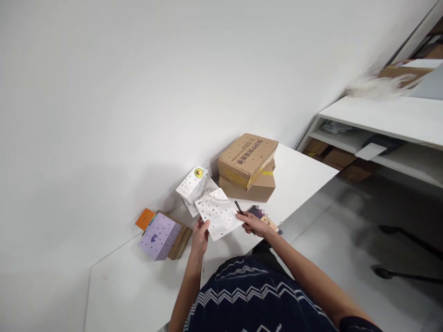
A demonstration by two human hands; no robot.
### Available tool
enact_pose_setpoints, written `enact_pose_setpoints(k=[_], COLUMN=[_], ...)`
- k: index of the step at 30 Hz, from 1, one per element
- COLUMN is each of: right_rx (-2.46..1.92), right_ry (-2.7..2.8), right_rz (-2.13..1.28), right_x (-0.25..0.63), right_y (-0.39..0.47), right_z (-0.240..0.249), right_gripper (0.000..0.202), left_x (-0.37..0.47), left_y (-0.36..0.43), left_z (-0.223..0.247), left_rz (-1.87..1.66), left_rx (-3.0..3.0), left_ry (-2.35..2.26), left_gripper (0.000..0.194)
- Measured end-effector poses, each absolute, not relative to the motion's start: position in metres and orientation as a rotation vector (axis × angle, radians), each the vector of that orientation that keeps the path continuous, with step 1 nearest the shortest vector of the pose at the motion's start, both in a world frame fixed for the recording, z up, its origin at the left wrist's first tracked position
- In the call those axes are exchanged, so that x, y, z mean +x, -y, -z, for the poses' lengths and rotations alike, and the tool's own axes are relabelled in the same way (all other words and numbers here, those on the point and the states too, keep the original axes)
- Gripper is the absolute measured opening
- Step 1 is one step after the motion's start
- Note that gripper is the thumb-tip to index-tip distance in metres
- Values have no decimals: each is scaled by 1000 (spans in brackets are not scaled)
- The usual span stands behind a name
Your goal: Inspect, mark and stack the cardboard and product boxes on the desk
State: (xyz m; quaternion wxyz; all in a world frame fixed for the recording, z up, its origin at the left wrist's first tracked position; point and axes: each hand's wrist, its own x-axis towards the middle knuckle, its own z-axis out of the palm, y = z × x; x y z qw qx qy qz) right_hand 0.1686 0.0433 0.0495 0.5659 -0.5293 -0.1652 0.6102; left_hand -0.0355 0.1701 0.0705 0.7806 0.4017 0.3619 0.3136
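Overhead, head view: left hand [200,240] pinches the lower corner of a white printed sheet [218,213] held just above the white table [131,281]; right hand [254,223], closed around a black pen [238,207], steadies the opposite edge. Judged light, limp and crease-prone, the sheet is best held by its edges.

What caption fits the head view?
Left hand holds a dotted white sheet; right hand grips a black pen.
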Motion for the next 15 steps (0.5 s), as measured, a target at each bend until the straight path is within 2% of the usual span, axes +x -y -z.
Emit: enact_pose_setpoints(k=[4,8,15], right_rx=[-1215,-1300,-1308], right_ry=[509,641,598], right_rz=[-1407,-1215,-1027], right_x=[179,186,179], right_y=[-49,-90,-148], right_z=[-61,-83,-80], right_gripper=[46,41,49], left_x=[-37,-34,-29], left_y=[-177,-199,-229], left_z=[-76,-82,-63], left_rz=[-822,-968,-1088], left_rx=[1041,1314,1604], left_ry=[-748,-672,-705], left_gripper=[79,91,89])
